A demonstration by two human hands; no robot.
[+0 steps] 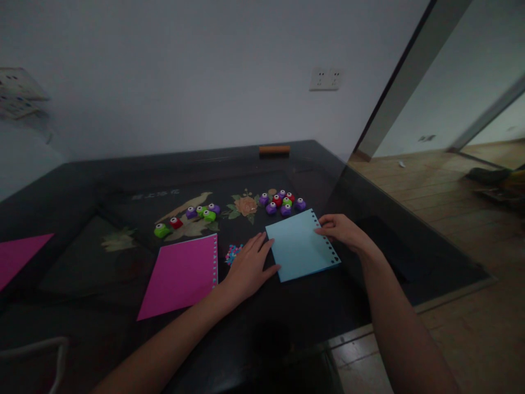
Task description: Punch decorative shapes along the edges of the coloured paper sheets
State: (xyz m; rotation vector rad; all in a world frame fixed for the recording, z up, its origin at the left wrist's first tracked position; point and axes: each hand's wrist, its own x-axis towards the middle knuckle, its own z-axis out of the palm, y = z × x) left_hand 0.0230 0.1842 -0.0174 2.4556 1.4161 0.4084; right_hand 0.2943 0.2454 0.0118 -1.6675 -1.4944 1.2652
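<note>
A light blue paper sheet (301,245) lies flat on the dark table (82,186), with a row of punched shapes along its right edge. My left hand (248,268) rests palm down at the sheet's left edge, fingers spread and touching it. My right hand (342,230) pinches the sheet's upper right edge by the punched row. A pink sheet (180,276), also punched along its right edge, lies to the left. Between the two sheets sits a small pile of coloured paper bits (232,253).
Two clusters of small craft punches stand behind the sheets: purple, red and green ones (282,201) near the blue sheet, and green, red, purple ones (186,218) to the left. Another pink sheet (18,256) lies far left. An orange block (274,150) sits at the back edge.
</note>
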